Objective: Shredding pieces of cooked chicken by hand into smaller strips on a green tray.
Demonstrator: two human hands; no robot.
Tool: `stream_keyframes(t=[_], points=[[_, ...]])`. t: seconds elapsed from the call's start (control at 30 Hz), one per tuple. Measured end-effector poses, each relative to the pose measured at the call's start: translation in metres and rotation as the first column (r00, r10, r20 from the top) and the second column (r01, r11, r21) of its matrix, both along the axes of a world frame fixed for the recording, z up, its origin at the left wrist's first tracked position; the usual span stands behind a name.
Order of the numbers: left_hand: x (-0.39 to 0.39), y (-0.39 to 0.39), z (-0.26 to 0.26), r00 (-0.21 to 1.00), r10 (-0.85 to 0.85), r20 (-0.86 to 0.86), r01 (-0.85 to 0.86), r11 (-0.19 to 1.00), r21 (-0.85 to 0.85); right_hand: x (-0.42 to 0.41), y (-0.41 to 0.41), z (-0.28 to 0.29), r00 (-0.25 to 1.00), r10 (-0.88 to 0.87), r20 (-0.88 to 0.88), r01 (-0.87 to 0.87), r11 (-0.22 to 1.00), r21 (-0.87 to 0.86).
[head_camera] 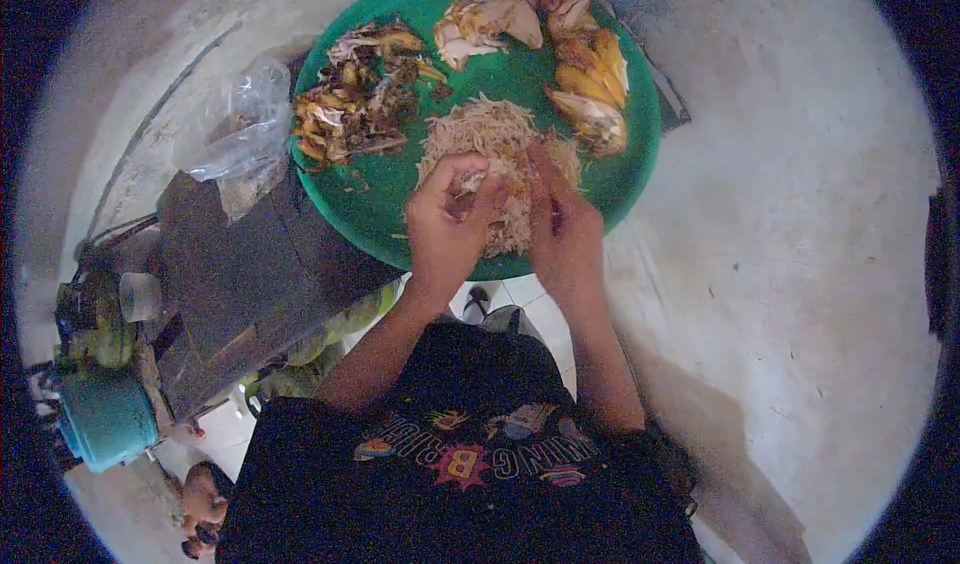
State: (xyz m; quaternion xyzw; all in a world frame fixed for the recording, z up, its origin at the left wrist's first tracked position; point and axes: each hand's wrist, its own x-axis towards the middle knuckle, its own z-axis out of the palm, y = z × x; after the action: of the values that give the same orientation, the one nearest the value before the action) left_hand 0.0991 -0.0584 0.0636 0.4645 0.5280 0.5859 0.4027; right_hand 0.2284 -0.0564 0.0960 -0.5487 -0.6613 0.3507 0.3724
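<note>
A round green plastic tray (352, 215) lies before me. Shredded chicken meat (480, 125) is heaped near its close side, beneath my hands. My left hand (450, 215) is curled over the heap, its fingers around a small pale piece of chicken (472, 181). Beside it, my right hand (564, 222) points its fingers at the shreds; they are blurred, and what they hold cannot be made out. Picked bones and scraps (360, 98) lie on the tray's left. Browned chicken pieces are at the far side (495, 16) and on the right (589, 76).
Left of the tray, a clear plastic bag (247, 121) sits by a dark tabletop (232, 271). A white cup (141, 297) and a turquoise container (109, 417) are farther left. A pale wall (780, 189) rises on the right. Part of another person (202, 500) shows at the lower left.
</note>
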Motion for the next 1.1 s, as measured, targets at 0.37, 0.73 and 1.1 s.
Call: stream_keyframes(t=[0.37,0.73,1.1], points=[[-0.019,0.004,0.003,0.983,-0.181,-0.039,0.180,0.983,-0.030,0.016,-0.001,0.008,0.966,0.240,-0.099,-0.249,0.964,-0.093],[-0.018,0.003,0.006,0.997,-0.066,-0.034,0.068,0.997,0.047,0.008,-0.001,0.012,0.957,0.272,-0.101,-0.285,0.947,-0.147],[-0.036,0.019,-0.027,0.990,-0.131,-0.055,0.130,0.991,-0.026,-0.008,0.029,-0.038,0.961,-0.042,0.273,-0.011,0.981,0.193]])
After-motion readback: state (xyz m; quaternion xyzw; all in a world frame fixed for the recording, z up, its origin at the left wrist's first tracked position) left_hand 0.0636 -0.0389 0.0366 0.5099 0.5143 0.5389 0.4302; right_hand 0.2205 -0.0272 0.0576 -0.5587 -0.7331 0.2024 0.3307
